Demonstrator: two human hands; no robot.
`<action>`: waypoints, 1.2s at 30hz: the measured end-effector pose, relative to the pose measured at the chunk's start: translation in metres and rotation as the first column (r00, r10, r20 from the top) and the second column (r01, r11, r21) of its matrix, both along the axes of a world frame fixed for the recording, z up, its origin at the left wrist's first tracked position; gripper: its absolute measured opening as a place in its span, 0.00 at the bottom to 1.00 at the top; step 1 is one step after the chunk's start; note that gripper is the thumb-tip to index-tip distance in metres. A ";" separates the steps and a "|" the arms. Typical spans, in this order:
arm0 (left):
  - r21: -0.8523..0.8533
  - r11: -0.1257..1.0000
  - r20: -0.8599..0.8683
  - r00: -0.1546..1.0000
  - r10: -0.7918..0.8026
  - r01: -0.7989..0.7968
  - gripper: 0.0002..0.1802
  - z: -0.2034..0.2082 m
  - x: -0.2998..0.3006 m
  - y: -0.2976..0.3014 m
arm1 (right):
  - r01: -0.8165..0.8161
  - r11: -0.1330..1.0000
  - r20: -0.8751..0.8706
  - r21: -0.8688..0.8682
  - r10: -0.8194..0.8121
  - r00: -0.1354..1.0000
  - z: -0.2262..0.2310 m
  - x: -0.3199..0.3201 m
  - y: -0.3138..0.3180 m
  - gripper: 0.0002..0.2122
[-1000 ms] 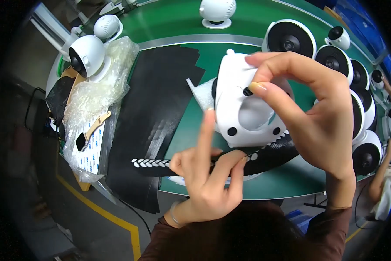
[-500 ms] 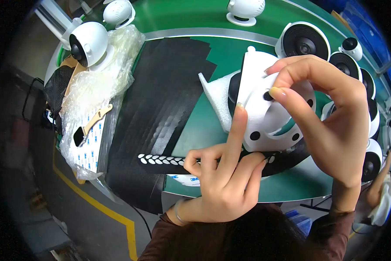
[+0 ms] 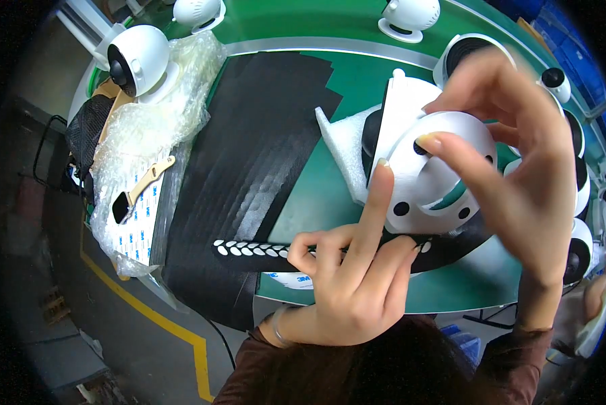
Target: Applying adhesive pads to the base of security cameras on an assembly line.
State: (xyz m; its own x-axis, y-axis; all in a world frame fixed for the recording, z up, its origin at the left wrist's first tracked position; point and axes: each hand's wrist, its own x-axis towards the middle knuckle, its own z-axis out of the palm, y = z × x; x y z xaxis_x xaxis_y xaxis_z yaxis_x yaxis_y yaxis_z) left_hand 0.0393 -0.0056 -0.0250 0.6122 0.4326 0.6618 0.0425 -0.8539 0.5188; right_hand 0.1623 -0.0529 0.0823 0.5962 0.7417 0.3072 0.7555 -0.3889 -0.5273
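A white round-bodied device (image 3: 411,172) lies on its side on the green table, its ring-shaped base (image 3: 477,135) facing me. Several round black pads (image 3: 402,208) dot the base. The index finger of my left hand (image 3: 357,290) is stretched against the white body. Its other fingers are curled closed on a black strip with white oval tabs (image 3: 249,250), which runs beneath the hand. My right hand (image 3: 525,169) has thumb and fingers apart. Its thumb tip rests at a black pad (image 3: 420,148) on the base, partly covering it; the fingers behind are blurred.
White foam sheet (image 3: 343,145) sits against the device's left side. A black sheet (image 3: 249,135) covers the table's left part, beside bubble wrap (image 3: 154,128) and a watch (image 3: 141,189). More white devices (image 3: 411,15) stand at the back and along the right.
My right fingertips have drawn slightly apart, and the right hand is blurred by motion. My left hand stays on the strip and the device. The view has shifted slightly.
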 end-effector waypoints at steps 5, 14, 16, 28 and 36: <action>0.011 0.999 -0.005 0.999 -0.043 0.043 0.04 0.003 0.002 0.001 | -0.343 0.930 -0.166 0.134 0.362 0.917 0.001 0.028 -0.013 0.11; -0.035 0.992 0.117 0.987 -0.113 0.117 0.05 -0.003 -0.002 0.012 | -0.392 0.848 -0.459 -0.357 0.206 0.864 0.043 0.053 0.018 0.06; -0.050 0.995 0.192 0.978 -0.079 0.090 0.06 -0.006 -0.011 0.014 | -0.310 0.931 -0.408 -0.191 0.212 0.888 0.030 0.093 0.037 0.07; -0.118 0.980 0.089 0.984 -0.153 0.163 0.06 -0.014 -0.020 0.013 | 0.042 0.999 0.331 0.004 -0.041 0.943 0.005 0.187 0.181 0.11; -0.135 0.977 0.025 0.986 -0.165 0.166 0.06 -0.014 -0.022 0.016 | 0.169 0.975 0.660 -0.147 -0.031 0.751 -0.076 0.197 0.197 0.05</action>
